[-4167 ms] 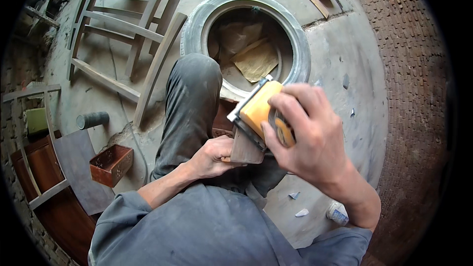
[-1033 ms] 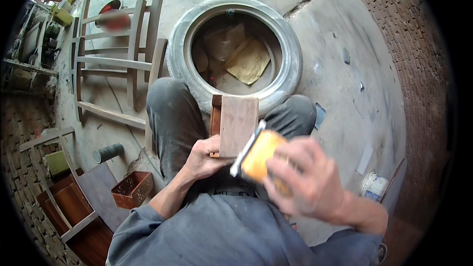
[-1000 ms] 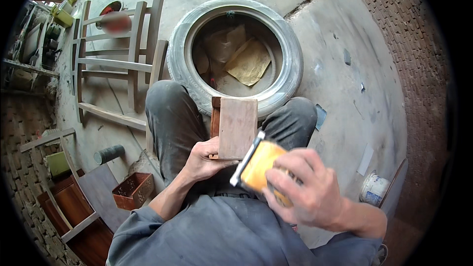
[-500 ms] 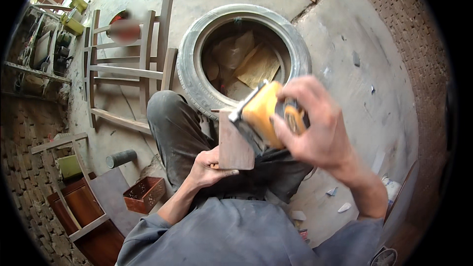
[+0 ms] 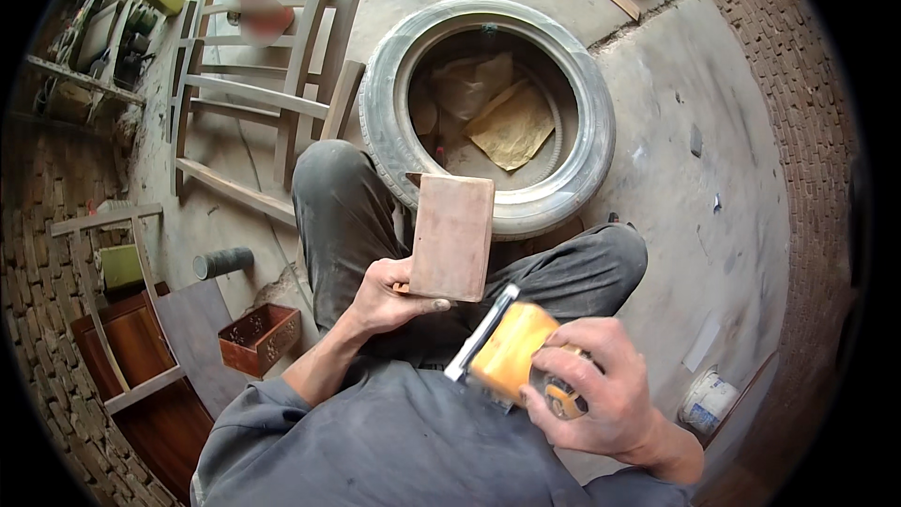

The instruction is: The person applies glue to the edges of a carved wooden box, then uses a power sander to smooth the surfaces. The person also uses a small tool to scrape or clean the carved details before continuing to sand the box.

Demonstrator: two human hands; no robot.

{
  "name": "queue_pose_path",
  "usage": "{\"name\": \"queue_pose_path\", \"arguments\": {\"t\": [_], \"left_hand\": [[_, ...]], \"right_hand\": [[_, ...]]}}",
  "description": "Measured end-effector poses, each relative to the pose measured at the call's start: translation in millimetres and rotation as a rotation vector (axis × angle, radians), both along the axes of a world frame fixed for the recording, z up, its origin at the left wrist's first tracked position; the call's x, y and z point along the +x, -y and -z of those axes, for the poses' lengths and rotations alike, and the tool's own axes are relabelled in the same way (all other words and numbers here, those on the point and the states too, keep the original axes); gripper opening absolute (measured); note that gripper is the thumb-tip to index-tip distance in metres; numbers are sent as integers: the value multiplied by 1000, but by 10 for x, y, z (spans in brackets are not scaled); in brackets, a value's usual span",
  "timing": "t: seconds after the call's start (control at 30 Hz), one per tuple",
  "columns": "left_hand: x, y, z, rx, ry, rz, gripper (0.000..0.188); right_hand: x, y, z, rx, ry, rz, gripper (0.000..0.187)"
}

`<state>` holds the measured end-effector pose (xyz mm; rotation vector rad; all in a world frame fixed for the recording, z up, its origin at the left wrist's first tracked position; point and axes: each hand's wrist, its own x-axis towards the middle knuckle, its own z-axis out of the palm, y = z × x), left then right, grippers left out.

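Note:
My left hand (image 5: 383, 300) grips a brownish wooden box (image 5: 452, 239) by its lower left edge, with the thumb along the bottom. The box is held up between my knees, its flat, dusty face toward me; its other sides are mostly hidden. My right hand (image 5: 605, 390) is wrapped round the dark top of a yellow electric sander (image 5: 516, 343). The sander is tilted in front of my body, below and to the right of the box, and apart from it.
A large tyre (image 5: 389, 122) lies ahead of my knees, with yellowish paper (image 5: 511, 127) inside. Wooden frames (image 5: 300, 84) stand at left. A carved reddish box (image 5: 260, 338), a dark cylinder (image 5: 223, 263) and panels lie nearer. A white bucket (image 5: 709, 401) stands at right.
My right hand has drawn the sander down and toward me, away from the box's face. The box now faces me more fully in my left hand. The view has shifted somewhat.

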<state>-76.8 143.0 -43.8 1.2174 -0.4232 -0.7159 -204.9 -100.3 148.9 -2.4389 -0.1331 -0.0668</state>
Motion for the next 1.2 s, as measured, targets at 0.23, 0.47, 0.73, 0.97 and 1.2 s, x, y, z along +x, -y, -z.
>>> {"name": "queue_pose_path", "arguments": {"t": [0.23,0.47,0.73,0.97,1.2], "left_hand": [[-63,49,83,-6,199,97,27],[-33,103,60,45,219,140,28],[4,127,12,69,254,144,28],[14,141,14,45,210,148,28],[19,148,16,40,198,152,27]], "right_hand": [[457,278,-33,-262,209,44,43],[882,472,99,-367,254,-35,37],[863,396,10,-388,210,-156,32],[964,453,-2,-431,244,-176,31],[861,396,28,-336,201,-203,35]]}}
